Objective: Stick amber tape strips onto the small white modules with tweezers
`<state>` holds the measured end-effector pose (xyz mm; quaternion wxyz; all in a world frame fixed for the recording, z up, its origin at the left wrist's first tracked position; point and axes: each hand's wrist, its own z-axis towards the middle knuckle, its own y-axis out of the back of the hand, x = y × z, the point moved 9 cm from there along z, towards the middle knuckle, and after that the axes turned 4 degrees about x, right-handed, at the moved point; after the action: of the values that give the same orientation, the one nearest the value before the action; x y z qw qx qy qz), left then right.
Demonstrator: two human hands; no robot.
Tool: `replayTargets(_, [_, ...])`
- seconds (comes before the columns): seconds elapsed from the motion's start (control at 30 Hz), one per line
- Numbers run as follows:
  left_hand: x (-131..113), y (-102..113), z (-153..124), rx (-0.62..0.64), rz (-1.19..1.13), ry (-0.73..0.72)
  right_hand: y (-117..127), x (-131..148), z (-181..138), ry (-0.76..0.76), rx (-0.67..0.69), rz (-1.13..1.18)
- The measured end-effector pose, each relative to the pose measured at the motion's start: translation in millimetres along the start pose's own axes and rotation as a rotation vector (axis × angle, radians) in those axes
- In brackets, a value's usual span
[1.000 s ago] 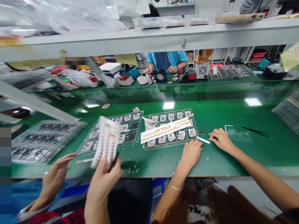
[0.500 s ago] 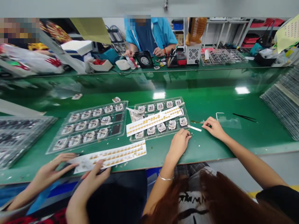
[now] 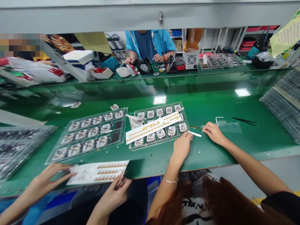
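A white sticker sheet (image 3: 98, 172) with rows of small gold pieces lies flat at the near edge of the green bench (image 3: 211, 100). My left hand (image 3: 47, 182) rests on the sheet's left end with its fingers stretched out flat. My right hand (image 3: 114, 195) is closed in a pinch on dark tweezers (image 3: 121, 180), whose tip touches the sheet's right edge. Just beyond the sheet sits a clear tray (image 3: 91, 132) of small white parts.
A co-worker beside me has one hand (image 3: 181, 147) at a second parts tray (image 3: 161, 137) that has a gold-dotted strip (image 3: 153, 126) lying across it, and the other hand (image 3: 213, 132) by a white strip (image 3: 194, 133). Tray stacks (image 3: 18, 147) (image 3: 283, 100) flank the bench. Black tweezers (image 3: 245, 121) lie far right. Another person (image 3: 150, 43) works opposite.
The sticker sheet, held upright in my right hand a second ago, now lies flat on the bench. My left hand has come down onto it. My right hand keeps only the tweezers.
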<state>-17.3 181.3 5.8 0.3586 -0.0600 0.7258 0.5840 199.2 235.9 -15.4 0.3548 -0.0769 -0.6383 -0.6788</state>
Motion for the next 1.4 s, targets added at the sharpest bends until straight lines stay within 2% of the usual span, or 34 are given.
replayTargets(0.1, [37.3,31.9,-55.4,-0.014,-0.035,0.001,-3.2,1.8,-0.4,-0.008,0.021,-0.012])
replayTargets(0.23, [104.1,65.7,-120.1,-0.048,-0.088,0.002,-4.5,2.0,0.7,-0.025,0.031,0.000])
replayTargets(0.3, [139.0,73.6,-136.5,-0.111,-0.243,0.022,-3.8,3.1,0.5,-0.033,0.036,-0.007])
replayTargets(0.37, [167.7,71.5,-143.4,-0.150,-0.421,0.070,-3.4,7.7,-1.2,-0.024,0.062,-0.016])
replayTargets(0.47, [185.0,59.7,-144.9,-0.149,-0.587,0.114,0.0,19.8,-6.5,-0.009,0.086,-0.019])
replayTargets(0.6, [179.4,51.8,-146.7,-0.163,-0.680,0.106,3.7,45.9,-14.0,0.049,0.009,-0.032])
replayTargets(0.7, [174.0,48.9,-146.6,-0.144,-0.822,0.106,-10.2,60.5,-13.6,0.094,0.014,-0.009])
replayTargets(0.83, [168.9,48.4,-139.7,-0.061,-1.031,0.141,-27.8,61.0,-5.4,0.056,0.016,-0.005])
replayTargets(1.03, [160.4,49.9,-133.2,-0.049,-1.081,0.257,-34.4,70.2,-2.5,0.032,0.020,-0.041])
replayTargets(1.13, [145.4,50.1,-137.8,-0.040,-1.085,0.287,-35.7,73.8,-5.1,0.051,0.032,-0.003])
replayTargets(1.23, [124.2,59.7,-142.8,-0.072,-1.112,0.277,-32.9,65.8,-6.4,0.027,-0.005,0.065])
replayTargets(1.33, [93.2,63.7,-135.9,-0.105,-1.253,0.233,-30.6,57.8,-7.6,0.024,-0.054,0.115])
replayTargets(1.4, [67.3,53.7,-122.1,-0.113,-1.350,0.210,-30.4,57.2,-8.5,0.050,-0.079,0.110])
